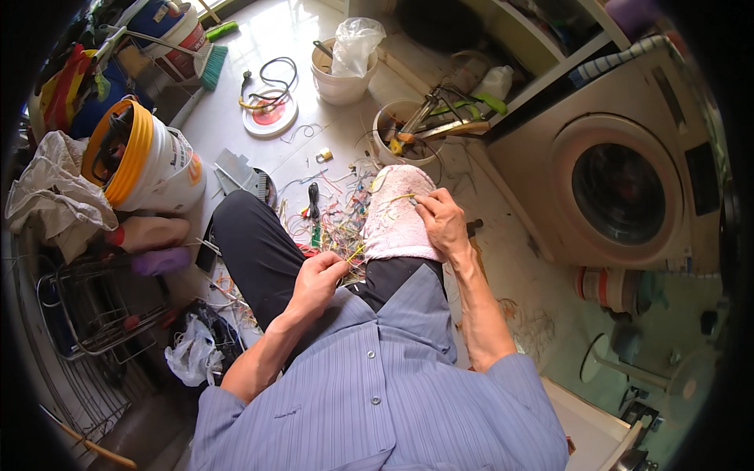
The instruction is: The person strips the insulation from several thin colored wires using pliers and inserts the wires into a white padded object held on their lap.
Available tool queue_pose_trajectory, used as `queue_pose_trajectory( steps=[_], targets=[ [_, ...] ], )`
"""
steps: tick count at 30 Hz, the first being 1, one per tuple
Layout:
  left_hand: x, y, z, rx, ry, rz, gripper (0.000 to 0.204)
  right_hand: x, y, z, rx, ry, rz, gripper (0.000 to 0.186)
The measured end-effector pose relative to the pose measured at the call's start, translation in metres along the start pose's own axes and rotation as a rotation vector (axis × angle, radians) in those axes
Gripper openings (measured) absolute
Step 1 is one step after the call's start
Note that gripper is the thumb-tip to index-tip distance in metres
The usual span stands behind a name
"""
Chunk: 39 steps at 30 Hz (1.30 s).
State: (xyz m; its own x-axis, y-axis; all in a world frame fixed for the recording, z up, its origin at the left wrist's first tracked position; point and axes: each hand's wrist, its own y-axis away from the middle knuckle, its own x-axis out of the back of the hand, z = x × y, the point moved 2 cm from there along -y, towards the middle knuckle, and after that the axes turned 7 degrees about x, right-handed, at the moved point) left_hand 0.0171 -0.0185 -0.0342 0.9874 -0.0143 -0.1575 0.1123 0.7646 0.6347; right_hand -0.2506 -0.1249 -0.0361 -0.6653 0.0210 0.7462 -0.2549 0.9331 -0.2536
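Left hand: my left hand [318, 276] is curled shut over my left thigh, thumb and fingers pinched on the near end of a thin yellow wire [355, 253].
Right hand: my right hand [442, 222] rests on the pink towel [397, 216], fingertips closed on what looks like the far end of a thin yellow strand; I cannot tell if it is the same wire.
Yellow wire: it runs from my left fingers up toward the towel's near edge, above my lap.
Pink towel: draped over my right knee, its far end toward the bucket of tools [408, 129].
Wire scraps: a tangle of coloured wire offcuts [338, 220] lies on the floor between my knees, just left of the towel.
Floor, far side: a white bucket with a plastic bag [343, 67] and a round plate carrying coiled cable [269, 110].
Floor, left side: a white tub with a yellow rim [145, 161], a crumpled cloth just left of it.
Right side: a front-loading washing machine [620, 184], well apart from my hands.
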Motion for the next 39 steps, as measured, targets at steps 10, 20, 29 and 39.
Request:
queue_pose_trajectory(
  steps=[10, 20, 29, 39],
  targets=[
    [-0.029, -0.015, 0.004, 0.160, 0.632, -0.243, 0.016, 0.008, 0.009, -0.074, -0.165, -0.431, 0.015, 0.023],
    [-0.051, -0.022, 0.002, -0.213, 0.039, -0.025, 0.011, -0.030, 0.006, -0.083, -0.424, -0.646, -0.065, 0.017],
    [-0.021, -0.012, 0.070, -1.126, -0.942, 0.457, 0.020, 0.017, -0.009, -0.075, -0.503, -0.822, -0.457, 0.018],
    [-0.043, -0.059, 0.050, -0.182, -0.463, -0.004, 0.021, 0.056, -0.015, 0.001, -0.613, -0.547, -0.086, 0.032]
  ],
)
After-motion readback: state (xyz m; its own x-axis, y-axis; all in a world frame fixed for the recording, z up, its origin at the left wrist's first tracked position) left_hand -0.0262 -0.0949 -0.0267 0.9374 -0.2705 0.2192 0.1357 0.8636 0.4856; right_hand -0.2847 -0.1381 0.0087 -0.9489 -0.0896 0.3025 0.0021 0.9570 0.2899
